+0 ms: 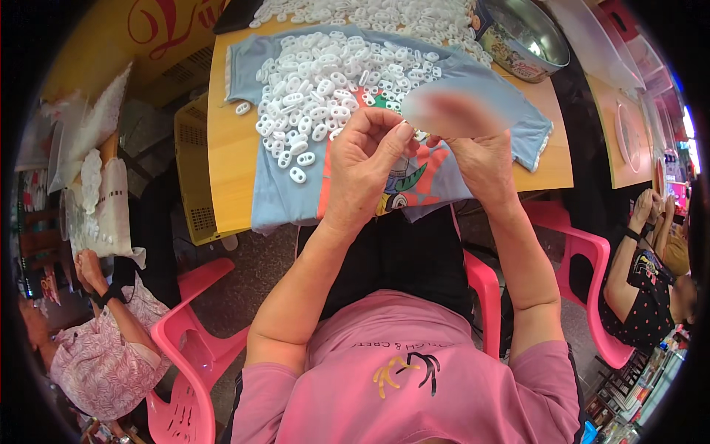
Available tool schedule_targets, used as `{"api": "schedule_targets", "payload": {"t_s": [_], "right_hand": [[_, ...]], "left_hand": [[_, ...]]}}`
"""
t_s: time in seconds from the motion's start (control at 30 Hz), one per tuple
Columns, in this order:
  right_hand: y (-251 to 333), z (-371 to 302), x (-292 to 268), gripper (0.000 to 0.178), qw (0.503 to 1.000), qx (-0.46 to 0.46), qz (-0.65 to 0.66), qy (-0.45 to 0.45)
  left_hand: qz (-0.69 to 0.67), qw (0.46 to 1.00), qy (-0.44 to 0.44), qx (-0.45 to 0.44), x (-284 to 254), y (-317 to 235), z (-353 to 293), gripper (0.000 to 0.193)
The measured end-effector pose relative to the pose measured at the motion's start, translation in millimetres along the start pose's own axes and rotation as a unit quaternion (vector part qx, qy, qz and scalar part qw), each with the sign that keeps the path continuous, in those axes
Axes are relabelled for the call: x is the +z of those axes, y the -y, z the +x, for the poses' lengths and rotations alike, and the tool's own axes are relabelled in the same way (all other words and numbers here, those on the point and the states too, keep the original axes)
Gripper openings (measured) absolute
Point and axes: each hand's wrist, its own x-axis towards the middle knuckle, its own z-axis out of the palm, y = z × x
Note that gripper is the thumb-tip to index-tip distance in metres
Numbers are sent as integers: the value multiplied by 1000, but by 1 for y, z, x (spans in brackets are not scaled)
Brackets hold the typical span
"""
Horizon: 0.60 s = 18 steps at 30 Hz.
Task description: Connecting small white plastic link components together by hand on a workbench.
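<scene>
My left hand [367, 163] is raised over the near part of a light blue printed cloth [285, 200], its thumb and forefinger pinched together. Close beside it, my right hand [481, 163] is turned inward, with fingertips almost meeting the left ones. A blurred patch covers most of the right hand's fingers. Whatever small thing sits between the fingertips is too small to make out. Just past my left hand, a big heap of small white oval plastic pieces with two holes [314, 92] spreads over the cloth.
The cloth, which looks like a garment, lies on a wooden table [231, 155]. More white pieces [384, 16] are piled at its far edge, near a round metal tin [529, 63]. Pink chairs [196, 370] stand on both sides, with a person [111, 348] left and another person [643, 288] right.
</scene>
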Motion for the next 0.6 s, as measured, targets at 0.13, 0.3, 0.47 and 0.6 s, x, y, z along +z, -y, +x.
{"api": "schedule_targets", "payload": {"t_s": [0.13, 0.3, 0.47, 0.6], "right_hand": [[-2, -1, -1, 21, 1000, -9, -8, -7], [-4, 0, -2, 19, 997, -50, -62, -3], [-2, -2, 0, 22, 997, -41, -69, 7], [-3, -3, -1, 23, 995, -50, -83, 6]], "left_hand": [[-4, 1000, 4, 0, 1, 0, 0, 13], [-37, 999, 6, -2, -1, 3, 2, 15], [-32, 999, 6, -2, 0, 2, 1, 15], [-14, 1000, -3, 2, 1, 2, 1, 11]]}}
